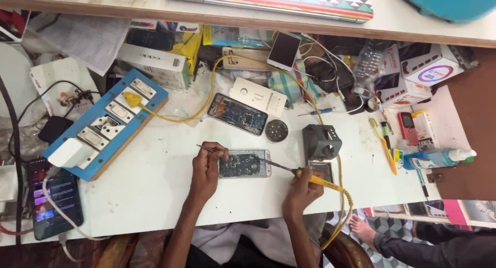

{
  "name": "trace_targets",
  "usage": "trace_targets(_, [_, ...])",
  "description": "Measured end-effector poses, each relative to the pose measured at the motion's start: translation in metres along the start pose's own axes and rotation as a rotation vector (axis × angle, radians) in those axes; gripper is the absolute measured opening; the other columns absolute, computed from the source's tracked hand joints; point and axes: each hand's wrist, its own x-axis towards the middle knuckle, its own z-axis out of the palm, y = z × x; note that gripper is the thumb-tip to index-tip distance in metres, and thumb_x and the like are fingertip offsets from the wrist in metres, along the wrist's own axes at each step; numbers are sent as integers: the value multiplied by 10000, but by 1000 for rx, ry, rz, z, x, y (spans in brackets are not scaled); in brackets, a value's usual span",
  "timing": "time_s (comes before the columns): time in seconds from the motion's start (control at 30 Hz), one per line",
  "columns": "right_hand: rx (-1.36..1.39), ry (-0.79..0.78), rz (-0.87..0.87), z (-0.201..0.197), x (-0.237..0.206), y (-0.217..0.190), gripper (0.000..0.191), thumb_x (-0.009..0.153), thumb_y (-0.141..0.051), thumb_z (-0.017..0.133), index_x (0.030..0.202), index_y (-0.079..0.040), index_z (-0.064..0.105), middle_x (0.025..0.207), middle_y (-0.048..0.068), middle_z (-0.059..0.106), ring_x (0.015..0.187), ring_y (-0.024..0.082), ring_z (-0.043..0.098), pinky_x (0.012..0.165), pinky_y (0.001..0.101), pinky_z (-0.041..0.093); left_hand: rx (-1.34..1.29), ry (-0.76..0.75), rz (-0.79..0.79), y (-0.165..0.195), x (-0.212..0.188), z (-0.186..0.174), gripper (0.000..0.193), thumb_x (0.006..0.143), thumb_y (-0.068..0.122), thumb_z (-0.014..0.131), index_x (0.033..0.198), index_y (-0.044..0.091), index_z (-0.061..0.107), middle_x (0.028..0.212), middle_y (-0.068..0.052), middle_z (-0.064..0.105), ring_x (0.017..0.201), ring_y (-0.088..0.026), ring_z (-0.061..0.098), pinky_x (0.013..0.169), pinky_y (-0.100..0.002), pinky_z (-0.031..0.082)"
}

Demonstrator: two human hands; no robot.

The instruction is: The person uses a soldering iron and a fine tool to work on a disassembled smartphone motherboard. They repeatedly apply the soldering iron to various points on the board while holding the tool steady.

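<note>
Near the counter's [155, 190] front edge, right hand [301, 189] grips soldering iron [305, 176], tip pointing left toward opened phone [244, 164]; left hand [206, 167] pinches tweezers [206, 148].

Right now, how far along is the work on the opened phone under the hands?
Done: the opened phone lies with its back off, board exposed. In hand: the left hand holds tweezers at the board, and the right hand points the yellow soldering iron at it. Left: the phone is not closed; no back cover can be identified.
</note>
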Motion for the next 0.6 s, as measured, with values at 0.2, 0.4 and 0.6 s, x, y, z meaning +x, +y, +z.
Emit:
trace_targets(0.2, [43,-14,28,2,2,-2,263,1061,-193,580,838,-74,506,654,11,533,522,71,450,474,244,338,-31,-16,92,0,-2,1,128,1101,99,474,1055,2,544,861,-72,643,803,-101,579,782,-242,482])
trace_targets(0.4, [85,-61,1,4,5,-4,283,1071,-207,575,833,-84,481,697,18,540,532,71,468,479,234,353,-66,-16,49,0,-3,3,104,1086,80,484,1051,0,540,857,-76,646,834,-116,600,841,-273,508])
trace_targets(0.6, [30,-62,38,5,5,-9,309,1080,-234,564,824,-79,488,679,10,513,529,69,462,478,231,366,-55,-23,77,-2,-3,1,89,1085,57,495,1038,-4,540,865,-82,641,828,-125,594,848,-274,506])
